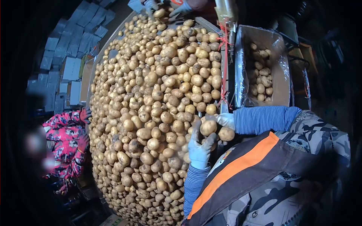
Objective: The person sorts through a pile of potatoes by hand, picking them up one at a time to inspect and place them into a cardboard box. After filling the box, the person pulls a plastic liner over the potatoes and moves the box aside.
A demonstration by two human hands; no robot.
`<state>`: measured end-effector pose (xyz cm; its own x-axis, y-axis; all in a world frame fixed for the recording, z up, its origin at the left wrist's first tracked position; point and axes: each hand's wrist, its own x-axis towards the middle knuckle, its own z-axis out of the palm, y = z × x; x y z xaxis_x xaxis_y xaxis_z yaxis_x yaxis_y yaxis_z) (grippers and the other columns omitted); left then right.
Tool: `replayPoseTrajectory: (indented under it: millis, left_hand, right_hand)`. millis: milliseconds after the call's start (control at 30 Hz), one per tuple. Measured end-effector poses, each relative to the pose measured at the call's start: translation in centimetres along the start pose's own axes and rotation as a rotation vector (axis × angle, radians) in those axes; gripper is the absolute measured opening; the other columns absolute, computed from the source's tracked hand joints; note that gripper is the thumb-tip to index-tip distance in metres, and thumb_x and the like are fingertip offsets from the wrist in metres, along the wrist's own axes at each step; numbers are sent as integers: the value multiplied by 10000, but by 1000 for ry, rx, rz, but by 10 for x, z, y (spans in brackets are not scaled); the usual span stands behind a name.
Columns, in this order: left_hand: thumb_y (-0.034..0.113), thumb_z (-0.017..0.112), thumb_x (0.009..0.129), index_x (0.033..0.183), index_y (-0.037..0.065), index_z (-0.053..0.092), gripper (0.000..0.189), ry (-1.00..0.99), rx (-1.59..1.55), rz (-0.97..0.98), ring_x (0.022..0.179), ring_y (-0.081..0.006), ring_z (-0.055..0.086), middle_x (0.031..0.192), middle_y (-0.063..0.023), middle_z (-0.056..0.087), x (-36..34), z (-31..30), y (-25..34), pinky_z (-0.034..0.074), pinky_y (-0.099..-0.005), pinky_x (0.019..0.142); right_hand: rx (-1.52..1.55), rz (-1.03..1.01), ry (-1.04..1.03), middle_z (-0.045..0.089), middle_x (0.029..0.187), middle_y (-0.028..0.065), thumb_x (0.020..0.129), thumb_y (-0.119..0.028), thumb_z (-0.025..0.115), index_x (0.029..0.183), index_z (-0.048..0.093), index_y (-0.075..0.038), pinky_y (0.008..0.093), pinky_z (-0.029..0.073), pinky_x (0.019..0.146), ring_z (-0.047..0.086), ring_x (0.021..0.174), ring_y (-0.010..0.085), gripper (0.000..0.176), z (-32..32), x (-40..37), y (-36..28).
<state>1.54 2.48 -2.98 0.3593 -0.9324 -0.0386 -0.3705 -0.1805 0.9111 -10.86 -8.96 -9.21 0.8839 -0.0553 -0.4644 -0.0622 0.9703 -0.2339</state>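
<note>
Gloved in light blue, my left hand (200, 151) reaches up from a striped sleeve at the near edge of the potato heap (151, 109). Its thumb and fingers curve around a large potato (208, 128). My right hand (225, 119), in a pale glove, comes in from the right beside that potato. A second potato (226, 134) sits just under the right hand, which appears closed on it; part of its fingers is hidden. Both hands are close together, with loose potatoes just beyond them.
A plastic-lined carton (282, 81) partly filled with potatoes stands at the right. Red string (225, 45) hangs along the table's edge. A co-worker's gloved hands (181, 10) touch potatoes at the top. Another person in a pink patterned jacket (69, 145) stands left, near stacked boxes (71, 69).
</note>
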Motion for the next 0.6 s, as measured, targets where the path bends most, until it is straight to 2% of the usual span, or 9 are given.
replayPoseTrajectory:
  millis: [33, 133, 233, 300, 400, 467, 500, 567, 600]
  left_hand:
    - [105, 698, 741, 1114, 32, 608, 391, -10, -33, -57, 767, -169, 640, 907, -140, 652, 2, 0, 18, 530, -285, 718]
    - [165, 710, 690, 960, 44, 623, 309, -25, 55, -13, 720, -253, 643, 851, -127, 644, -1, 7, 9, 520, -375, 621]
    - [196, 692, 674, 878, 53, 609, 262, -158, 329, 123, 658, -316, 626, 797, -137, 622, -2, 6, -8, 496, -406, 558]
    - [212, 691, 678, 857, 53, 608, 253, -300, 381, 137, 638, -336, 622, 788, -152, 618, -1, 7, -24, 490, -410, 542]
    - [292, 631, 817, 949, 13, 625, 309, -286, -30, -197, 716, -251, 624, 872, -132, 641, -5, 8, 2, 506, -352, 619]
    - [453, 527, 945, 985, -51, 616, 513, -235, -722, -586, 807, -155, 592, 917, -89, 633, -10, 8, 6, 490, -278, 738]
    - [447, 503, 954, 1055, -60, 567, 522, -148, -641, -383, 805, -185, 599, 944, -122, 626, -13, 15, -9, 506, -295, 722]
    - [428, 481, 965, 1124, -63, 518, 517, -42, -896, -529, 821, -196, 596, 990, -147, 615, -8, 16, -4, 510, -304, 716]
    - [385, 470, 972, 1173, -59, 488, 487, -135, -687, -393, 855, -206, 595, 1032, -156, 601, -8, 15, -9, 514, -312, 737]
  right_hand:
    - [-9, -35, 94, 620, 997, 139, 962, -388, 502, 1164, 552, -9, 365, 572, 696, 645, 818, 221, 433, 2, -2, 4]
    - [-466, -419, -144, 621, 1013, 134, 971, -309, 511, 1240, 500, -17, 329, 558, 757, 628, 937, 216, 397, -24, 13, 2]
    - [-722, -398, -98, 593, 1124, 116, 912, -484, 551, 1409, 298, -40, 335, 467, 932, 581, 1045, 193, 714, 24, -35, -20]
    - [-899, -439, -109, 565, 1198, 114, 902, -517, 542, 1400, 350, -61, 323, 417, 982, 532, 1112, 185, 703, 19, -39, -15]
    - [-833, -420, -32, 560, 1209, 120, 887, -531, 551, 1347, 436, -46, 324, 428, 977, 545, 1106, 193, 678, 3, -62, -21]
    - [-537, -444, -27, 593, 1172, 127, 829, -504, 634, 1303, 487, -41, 349, 502, 913, 583, 1082, 218, 678, -2, -97, -41]
    - [-581, -547, -17, 617, 1105, 130, 820, -449, 673, 1299, 484, -45, 373, 537, 863, 621, 1016, 241, 655, -17, -117, -58]
    - [-170, -618, 223, 631, 1046, 162, 819, -366, 705, 1292, 476, -51, 362, 565, 813, 652, 952, 273, 613, -21, -172, -85]
    - [-325, -740, 313, 611, 1084, 162, 847, -268, 668, 1297, 478, -68, 331, 572, 773, 658, 910, 254, 528, -58, -187, -108]
